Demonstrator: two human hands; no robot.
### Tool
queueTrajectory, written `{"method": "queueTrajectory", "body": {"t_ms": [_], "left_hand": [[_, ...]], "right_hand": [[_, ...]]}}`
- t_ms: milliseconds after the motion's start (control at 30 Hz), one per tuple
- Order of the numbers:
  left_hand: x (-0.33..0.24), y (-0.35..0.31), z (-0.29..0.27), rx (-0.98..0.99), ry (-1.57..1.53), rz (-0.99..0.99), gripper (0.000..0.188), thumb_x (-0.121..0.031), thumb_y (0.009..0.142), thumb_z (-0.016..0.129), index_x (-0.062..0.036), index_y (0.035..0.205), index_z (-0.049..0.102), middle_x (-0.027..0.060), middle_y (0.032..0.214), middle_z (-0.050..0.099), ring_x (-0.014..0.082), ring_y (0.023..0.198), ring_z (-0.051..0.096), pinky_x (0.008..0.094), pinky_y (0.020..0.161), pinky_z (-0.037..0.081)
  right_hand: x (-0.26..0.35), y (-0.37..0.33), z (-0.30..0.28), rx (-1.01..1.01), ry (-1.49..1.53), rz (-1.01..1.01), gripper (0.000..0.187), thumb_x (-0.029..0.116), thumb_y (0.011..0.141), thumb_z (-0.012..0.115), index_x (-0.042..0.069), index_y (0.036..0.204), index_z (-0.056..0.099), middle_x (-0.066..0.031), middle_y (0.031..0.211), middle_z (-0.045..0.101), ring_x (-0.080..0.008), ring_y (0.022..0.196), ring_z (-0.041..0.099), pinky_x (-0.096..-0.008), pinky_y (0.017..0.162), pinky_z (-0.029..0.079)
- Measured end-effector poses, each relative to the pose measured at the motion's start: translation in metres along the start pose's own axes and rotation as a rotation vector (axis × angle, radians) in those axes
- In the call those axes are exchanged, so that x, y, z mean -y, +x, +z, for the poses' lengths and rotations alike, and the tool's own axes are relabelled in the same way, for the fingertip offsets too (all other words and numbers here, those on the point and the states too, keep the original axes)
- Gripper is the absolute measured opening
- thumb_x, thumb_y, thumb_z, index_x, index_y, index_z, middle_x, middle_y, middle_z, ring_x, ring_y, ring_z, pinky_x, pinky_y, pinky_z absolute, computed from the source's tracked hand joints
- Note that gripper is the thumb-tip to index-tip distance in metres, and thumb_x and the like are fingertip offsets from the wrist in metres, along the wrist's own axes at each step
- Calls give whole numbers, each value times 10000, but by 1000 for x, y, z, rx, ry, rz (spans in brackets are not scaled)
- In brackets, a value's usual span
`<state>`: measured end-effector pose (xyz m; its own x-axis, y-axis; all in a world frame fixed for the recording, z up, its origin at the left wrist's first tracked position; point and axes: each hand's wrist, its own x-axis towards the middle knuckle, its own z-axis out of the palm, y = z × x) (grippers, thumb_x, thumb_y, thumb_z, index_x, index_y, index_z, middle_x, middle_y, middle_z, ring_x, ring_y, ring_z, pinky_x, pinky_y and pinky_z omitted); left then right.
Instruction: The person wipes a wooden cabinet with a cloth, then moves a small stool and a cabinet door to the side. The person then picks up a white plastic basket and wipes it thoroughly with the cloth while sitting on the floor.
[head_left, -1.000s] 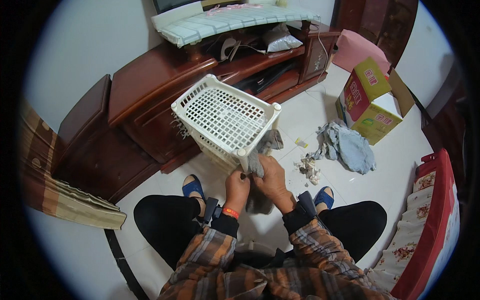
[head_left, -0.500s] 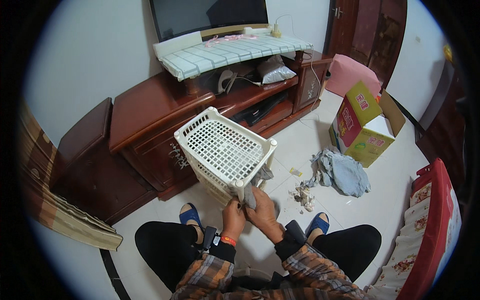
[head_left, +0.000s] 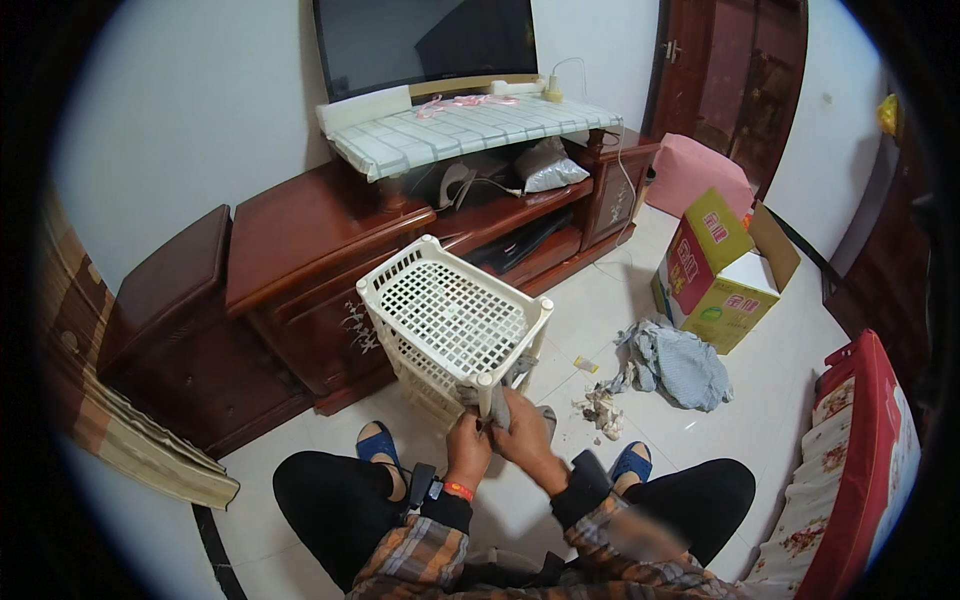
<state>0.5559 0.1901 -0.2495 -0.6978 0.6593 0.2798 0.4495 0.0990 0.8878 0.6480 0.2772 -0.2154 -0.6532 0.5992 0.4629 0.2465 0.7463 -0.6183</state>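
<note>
A white plastic tiered rack (head_left: 490, 274) with a grid-bottomed top basket stands in front of me. A grey cloth (head_left: 497, 407) is wrapped around its near corner post, just below the top basket. My left hand (head_left: 468, 448) is closed on the cloth at the post, from the left side. Close against it, my right hand (head_left: 524, 437) grips the same cloth from the right, fingers bent around the post. The fingertips of both hands are partly hidden. More grey cloth shows behind the post, by the rack's right side.
Beyond the rack runs a dark red wooden TV cabinet (head_left: 310, 255). Right of the rack, a crumpled blue-grey cloth (head_left: 680, 368) and a small heap of debris (head_left: 600, 410) lie on the tiled floor. An open cardboard box (head_left: 735, 300) stands behind them. A red-edged covered seat (head_left: 850, 450) is at far right.
The view has tilted up slightly, so the room sits lower in the picture. The rack's top looks a little more level. Both hands keep their hold on the cloth at the post.
</note>
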Motion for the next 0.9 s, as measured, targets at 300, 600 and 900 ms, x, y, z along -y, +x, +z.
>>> {"method": "queueTrajectory", "body": {"t_ms": [300, 600, 900], "left_hand": [[-5, 0, 1, 30, 24, 9, 292, -92, 863, 742, -52, 1119, 607, 127, 800, 693, 248, 723, 699, 367, 668, 533], [-4, -2, -1, 23, 29, 4, 282, -76, 865, 734, -26, 1115, 614, 158, 877, 720, 278, 796, 722, 386, 704, 545], [-7, -1, -2, 23, 59, -21, 286, 2, 849, 619, -39, 1132, 609, 234, 968, 693, 449, 931, 664, 486, 781, 533]], "right_hand": [[-48, 51, -50, 142, -253, -38, 599, 67, 699, 733, 97, 1283, 603, -125, 1154, 681, -398, 1029, 625, -474, 901, 531], [-34, 4, 7, -156, 107, 156, 806, -82, 734, 638, 35, 1495, 402, -209, 1419, 524, -409, 1246, 517, -450, 1080, 427], [4, -23, 22, -121, 178, 127, 783, -28, 758, 658, 6, 1500, 408, -224, 1458, 502, -406, 1321, 481, -443, 1121, 388]]}}
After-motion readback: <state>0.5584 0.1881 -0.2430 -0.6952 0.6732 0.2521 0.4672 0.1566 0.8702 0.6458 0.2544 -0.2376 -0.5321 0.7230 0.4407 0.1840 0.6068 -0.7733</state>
